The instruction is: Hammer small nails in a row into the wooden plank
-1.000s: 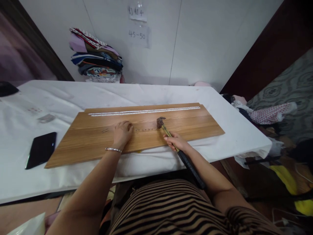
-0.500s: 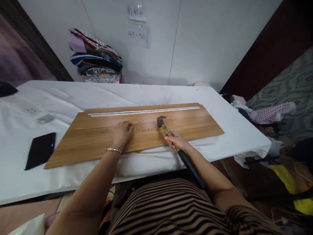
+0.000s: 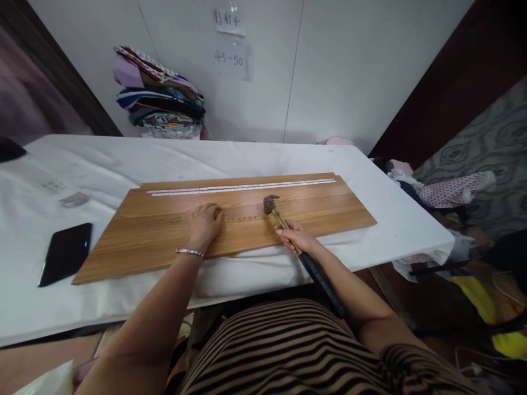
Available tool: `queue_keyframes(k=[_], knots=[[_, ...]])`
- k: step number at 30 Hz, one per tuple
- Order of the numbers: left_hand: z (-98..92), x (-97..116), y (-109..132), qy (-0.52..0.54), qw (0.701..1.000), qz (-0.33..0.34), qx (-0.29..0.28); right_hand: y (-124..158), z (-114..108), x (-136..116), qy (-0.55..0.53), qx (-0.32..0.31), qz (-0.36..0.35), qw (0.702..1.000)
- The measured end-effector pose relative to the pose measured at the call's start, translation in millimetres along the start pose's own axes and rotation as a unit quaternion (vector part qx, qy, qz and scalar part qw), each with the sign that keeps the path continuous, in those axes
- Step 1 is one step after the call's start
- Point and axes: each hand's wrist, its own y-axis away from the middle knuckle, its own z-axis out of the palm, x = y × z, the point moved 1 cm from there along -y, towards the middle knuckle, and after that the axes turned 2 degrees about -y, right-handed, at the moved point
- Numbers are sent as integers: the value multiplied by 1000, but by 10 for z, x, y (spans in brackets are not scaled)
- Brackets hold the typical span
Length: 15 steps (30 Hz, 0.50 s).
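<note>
A wooden board (image 3: pixel 144 236) lies across the cloth-covered table. My left hand (image 3: pixel 205 222) rests on it palm down, fingers loosely bent over the surface; nothing shows in it, though its underside is hidden. My right hand (image 3: pixel 298 237) is closed around the handle of a claw hammer (image 3: pixel 284 222). Its rusty head is low over the board, at the right end of a row of small nails (image 3: pixel 244 218) standing in the wood. Several loose nails (image 3: pixel 175 220) lie left of my left hand. Two white measuring strips (image 3: pixel 242 187) run along the board's far side.
A black tablet or phone (image 3: pixel 66 253) lies left of the board, with a small clear packet (image 3: pixel 74 199) behind it. Folded cloths (image 3: pixel 160 96) are piled against the wall at the back. The white table's (image 3: pixel 420 230) right edge is near more fabric and bags.
The view has shifted very slightly. Both hands and the hammer keep the same places on the board, with no visible movement of the nails.
</note>
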Motion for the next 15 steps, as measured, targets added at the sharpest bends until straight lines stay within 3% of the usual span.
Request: queue_keyframes(k=[15], knots=[[45,-30,-12,9,1000,4,12,-12,12,1,11,6,-4,1000]])
